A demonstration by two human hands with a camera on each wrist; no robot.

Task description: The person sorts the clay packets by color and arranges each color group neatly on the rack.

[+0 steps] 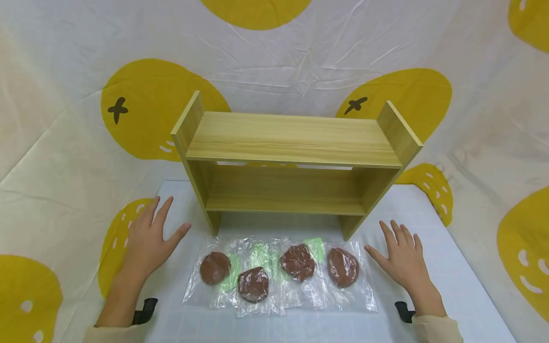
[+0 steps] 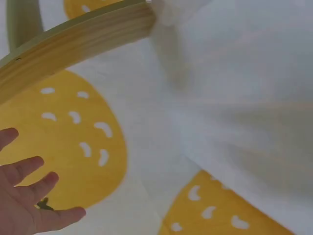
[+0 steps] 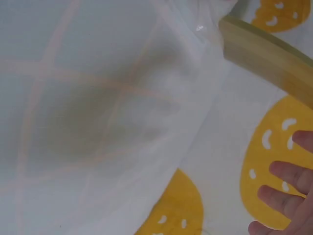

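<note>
While left hand (image 1: 147,244) and right hand (image 1: 403,259) flank them, each grip spread wide and empty, four brown discs (image 1: 215,268) lie in clear bags (image 1: 363,301) on the counter (image 1: 274,331), before a two-tier wooden shelf (image 1: 296,138). Step: apparently pre-handling; next move would call for pinching one bag edge.

Soft light, glare on plastic bags (image 1: 279,281).

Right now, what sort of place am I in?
Probably a small, screened-off tabletop workspace: a wrinkled cloth backdrop with yellow shapes surrounds the table, where a wooden shelf stands just behind a row of four bagged brown discs.
</note>
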